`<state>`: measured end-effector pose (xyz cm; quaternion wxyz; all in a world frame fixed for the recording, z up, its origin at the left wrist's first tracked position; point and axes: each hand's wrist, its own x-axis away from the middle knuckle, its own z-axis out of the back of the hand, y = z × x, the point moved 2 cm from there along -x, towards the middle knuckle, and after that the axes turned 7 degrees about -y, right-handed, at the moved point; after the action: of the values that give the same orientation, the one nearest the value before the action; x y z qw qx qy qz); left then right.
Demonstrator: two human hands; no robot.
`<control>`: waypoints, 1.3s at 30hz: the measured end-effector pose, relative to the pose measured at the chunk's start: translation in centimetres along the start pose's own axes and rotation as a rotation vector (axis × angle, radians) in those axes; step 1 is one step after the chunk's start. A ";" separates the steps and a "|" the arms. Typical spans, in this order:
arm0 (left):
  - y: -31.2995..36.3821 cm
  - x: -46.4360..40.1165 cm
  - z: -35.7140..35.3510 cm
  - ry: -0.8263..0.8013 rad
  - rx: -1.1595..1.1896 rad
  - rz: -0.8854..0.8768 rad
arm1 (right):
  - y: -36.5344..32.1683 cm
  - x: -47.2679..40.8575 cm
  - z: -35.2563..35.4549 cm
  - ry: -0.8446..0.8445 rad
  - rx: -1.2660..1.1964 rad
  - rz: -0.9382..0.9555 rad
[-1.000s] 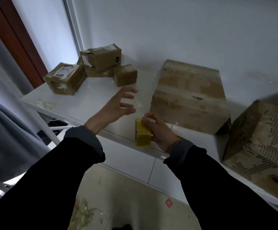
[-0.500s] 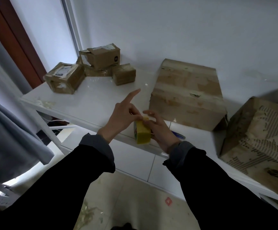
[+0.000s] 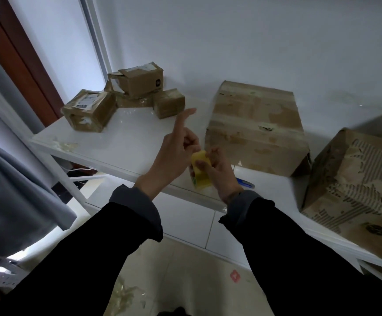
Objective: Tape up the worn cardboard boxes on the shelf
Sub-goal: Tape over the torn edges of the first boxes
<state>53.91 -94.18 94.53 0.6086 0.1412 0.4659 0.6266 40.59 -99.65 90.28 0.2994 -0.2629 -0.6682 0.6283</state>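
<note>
A yellow roll of tape [image 3: 201, 172] stands on edge at the front of the white shelf [image 3: 126, 142]. My right hand [image 3: 219, 172] grips the roll from the right. My left hand [image 3: 174, 153] picks at the top of the roll with curled fingers, its index finger pointing up. A large worn cardboard box [image 3: 256, 128] lies just behind the hands. Another torn box [image 3: 354, 179] with exposed corrugation sits at the right. Several small boxes [image 3: 126, 99] are piled at the back left.
A blue pen [image 3: 246, 183] lies on the shelf right of the tape. A white wall rises behind the shelf. Grey fabric [image 3: 14, 190] hangs at the left. Plastic scraps litter the tiled floor [image 3: 185, 281] below.
My left hand has come in from open above the shelf to the tape roll, fingers now curled at its top. The right hand stays on the roll.
</note>
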 end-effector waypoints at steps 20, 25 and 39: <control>-7.2 0.7 4.7 0.145 -0.088 0.445 | 1.9 -4.3 -2.8 -0.174 0.667 0.223; -5.4 1.5 8.3 0.214 0.110 0.453 | 2.7 -6.7 -3.3 -0.239 1.075 0.135; 0.4 -1.9 5.2 0.193 0.316 0.200 | -3.2 -3.9 -0.1 0.275 0.076 0.083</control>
<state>57.96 -93.65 98.26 0.4663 0.2197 0.5982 0.6136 43.40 -102.61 93.20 0.3716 -0.3621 -0.5852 0.6232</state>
